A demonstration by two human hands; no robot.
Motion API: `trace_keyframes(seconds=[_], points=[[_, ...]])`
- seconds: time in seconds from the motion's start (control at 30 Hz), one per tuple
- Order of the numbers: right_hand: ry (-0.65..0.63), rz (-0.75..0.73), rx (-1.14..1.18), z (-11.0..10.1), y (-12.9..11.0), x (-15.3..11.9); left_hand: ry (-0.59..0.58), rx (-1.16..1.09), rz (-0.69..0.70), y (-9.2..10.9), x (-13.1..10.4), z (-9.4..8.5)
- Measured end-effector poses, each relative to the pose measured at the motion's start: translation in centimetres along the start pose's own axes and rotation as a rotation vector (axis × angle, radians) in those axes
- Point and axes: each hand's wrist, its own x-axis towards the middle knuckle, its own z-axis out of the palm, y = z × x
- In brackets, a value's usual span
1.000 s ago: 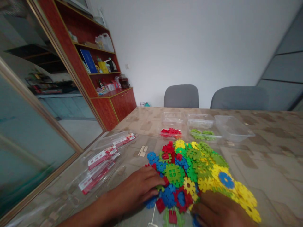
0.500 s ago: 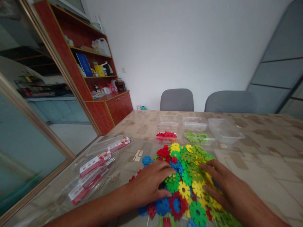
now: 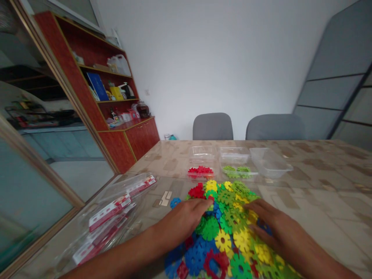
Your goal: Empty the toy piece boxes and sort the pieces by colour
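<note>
Left hand [image 3: 186, 215] partly covers heaped, notched, multicoloured pieces [image 3: 226, 224].

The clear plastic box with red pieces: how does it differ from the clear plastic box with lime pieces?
The clear plastic box with red pieces stands left of the clear plastic box with lime pieces. The first holds one red clump; the second holds two lime clumps. Both boxes stand on the patterned table.

Single view, head-worn: looks forward and down over the table [image 3: 314, 201] from its near side. Near edge falls below frame; far edge crosses about mid-height, wall [image 3: 209, 58] behind it. Left edge slants from far-left corner toward lower left. Left hand [image 3: 186, 216] and right hand [image 3: 274, 223] close to lens; far corners well beyond.
</note>
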Motion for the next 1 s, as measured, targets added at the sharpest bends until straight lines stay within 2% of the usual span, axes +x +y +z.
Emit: trace_keyframes(seconds=[0.07, 0.17, 0.23, 0.3, 0.47, 0.6, 0.73, 0.87, 1.0], points=[[0.003, 0.003, 0.007, -0.3, 0.1, 0.0, 0.092, -0.065, 0.033, -0.4, 1.4, -0.6], [-0.002, 0.019, 0.022, -0.4, 0.1, 0.0, 0.223, -0.337, -0.002, -1.1, 4.5, -1.7], [-0.011, 0.026, 0.038, -0.4, 0.0, 0.0, 0.256, -0.51, -0.06, -1.6, 6.6, -1.9], [-0.012, 0.03, 0.05, -0.3, 0.0, 0.0, 0.254, -0.572, -0.091, -2.1, 8.5, -1.7], [0.001, 0.076, -0.012, -1.2, 0.6, 0.1, 0.286, -0.545, -0.124, -2.8, 12.4, -0.3], [-0.116, 0.043, -0.103, -2.4, 1.4, -0.2, 0.38, -0.444, -0.112, -2.8, 16.6, 0.0], [-0.232, -0.066, -0.119, -2.2, 1.8, -1.0, 0.421, -0.364, -0.098, -3.2, 20.3, 0.5], [-0.287, -0.098, -0.047, -1.9, 1.9, -1.4, 0.39, -0.321, -0.063, -3.7, 21.7, 1.6], [-0.288, 0.01, -0.066, -2.4, 2.5, -1.2, 0.4, -0.293, -0.044, -3.5, 20.4, 1.9]])
